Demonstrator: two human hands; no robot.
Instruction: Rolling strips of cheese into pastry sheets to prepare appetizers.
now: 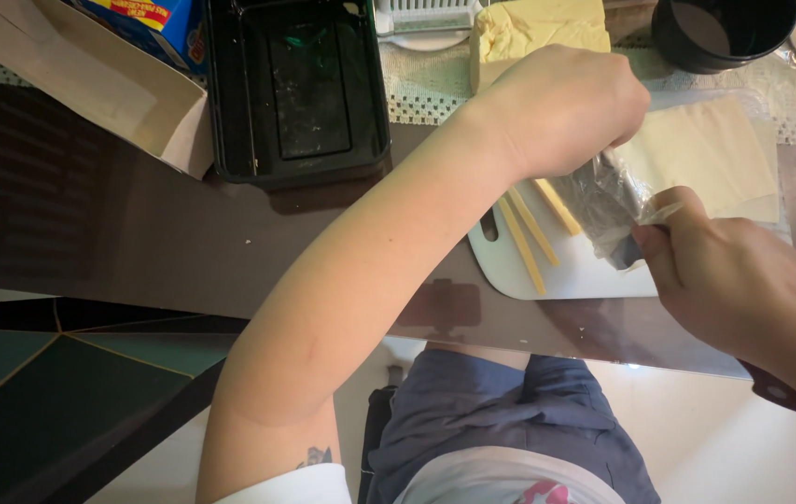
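Black tray [297, 89] sits at the table's far edge, cardboard box [90, 79] open just left of it, a blue carton [151, 23] tucked between them. Black bowl [720, 33] far right on the lace mat [421, 89]. White comb-like tool [421, 21] lies beside the tray

Open cardboard box [90, 79] at 10 o'clock, tan flaps, blue-red-yellow printed carton [151, 23] inside; crinkled clear plastic wrapper [608, 201] at 3 o'clock, held between both hands' fingers [645, 238].
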